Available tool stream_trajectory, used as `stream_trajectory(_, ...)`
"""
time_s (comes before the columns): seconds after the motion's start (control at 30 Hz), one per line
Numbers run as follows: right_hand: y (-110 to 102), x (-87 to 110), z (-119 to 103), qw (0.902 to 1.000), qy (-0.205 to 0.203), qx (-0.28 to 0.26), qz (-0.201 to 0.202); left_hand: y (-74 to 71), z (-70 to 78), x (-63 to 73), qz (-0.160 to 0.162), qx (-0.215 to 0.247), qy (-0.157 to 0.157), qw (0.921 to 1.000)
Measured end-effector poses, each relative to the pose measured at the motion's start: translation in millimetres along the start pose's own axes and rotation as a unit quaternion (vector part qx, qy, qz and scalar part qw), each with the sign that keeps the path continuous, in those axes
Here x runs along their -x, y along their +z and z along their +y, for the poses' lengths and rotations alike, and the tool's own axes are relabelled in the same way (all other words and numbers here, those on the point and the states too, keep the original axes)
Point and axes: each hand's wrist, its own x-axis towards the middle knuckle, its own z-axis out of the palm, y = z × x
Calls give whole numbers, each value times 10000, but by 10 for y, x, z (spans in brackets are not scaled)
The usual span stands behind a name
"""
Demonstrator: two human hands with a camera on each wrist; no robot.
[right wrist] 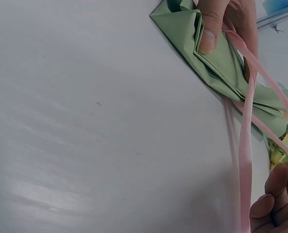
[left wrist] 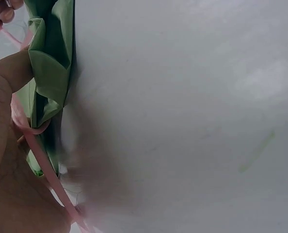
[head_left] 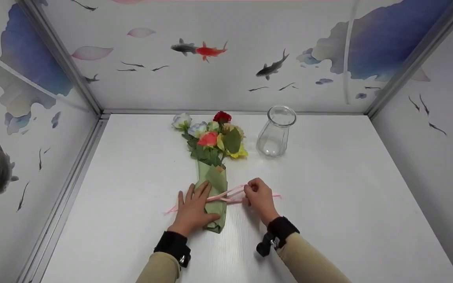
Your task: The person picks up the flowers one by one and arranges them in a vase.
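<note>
A bouquet of artificial-looking flowers [head_left: 208,138] in red, coral, yellow and pale blue lies on the table, its stems wrapped in green paper [head_left: 215,179]. My left hand [head_left: 193,212] presses on the wrapping with fingers spread, the thumb across its lower end. Around the wrapping's middle runs a pink ribbon [right wrist: 246,145], whose one tail shows beyond the left hand. To the right of the bouquet, my right hand [head_left: 260,198] pinches a length of the ribbon between thumb and fingers, pulled out sideways from the paper. Another strand passes beneath that hand.
A clear glass vase [head_left: 275,135] stands upright behind and right of the bouquet. White panels [head_left: 234,90] printed with fish and petals enclose the white table [head_left: 340,177] at the back and both sides.
</note>
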Motion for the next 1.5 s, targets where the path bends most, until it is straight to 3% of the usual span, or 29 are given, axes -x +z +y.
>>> stream_trajectory(0.63, -195, -55, 86, 9983, 282, 28, 511, -7, 0, 7, -21, 6, 29, 10000)
stream_trajectory(0.97, -345, -81, 184, 9969, 261, 386, 632, -6, 11, 15, 12, -23, 16, 10000)
stream_trajectory(1.5, -760, -159, 311, 9929, 888, 322, 717, -8, 2, 24, 20, 56, 73, 10000)
